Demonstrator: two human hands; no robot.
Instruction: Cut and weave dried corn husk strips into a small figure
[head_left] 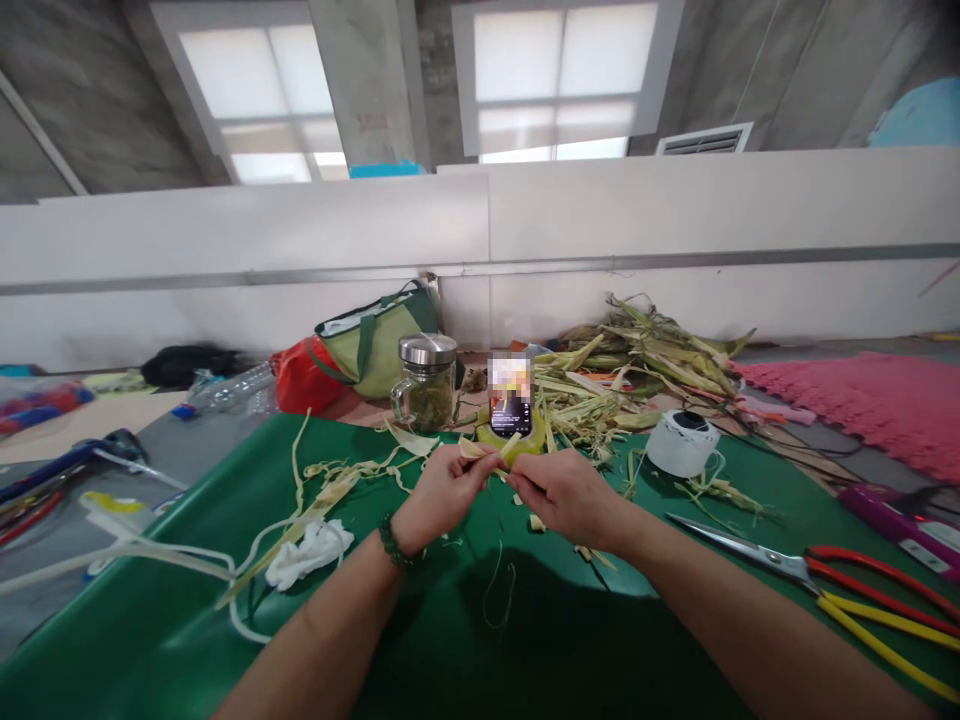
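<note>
Both my hands meet above the middle of the green mat (300, 660), fingers pinched. Between them is a pale strip of corn husk (472, 450). My left hand (448, 492), with a dark green bead bracelet at the wrist, grips the husk from the left. From the right, my right hand (566, 492) pinches the same piece; its fingertips are partly hidden. Just behind the fingers a phone (510, 395) stands upright in a yellow-green holder (534, 440), its screen lit. Small husk scraps (537, 523) and a thin thread (499, 585) lie beneath my hands.
At right are scissors (780, 562) with red and yellow handles and a spool of white thread (681, 445). A husk pile (652, 350) lies behind. A glass jar (425, 385), a green bag (379, 350) and white tissue (309, 555) are on the left.
</note>
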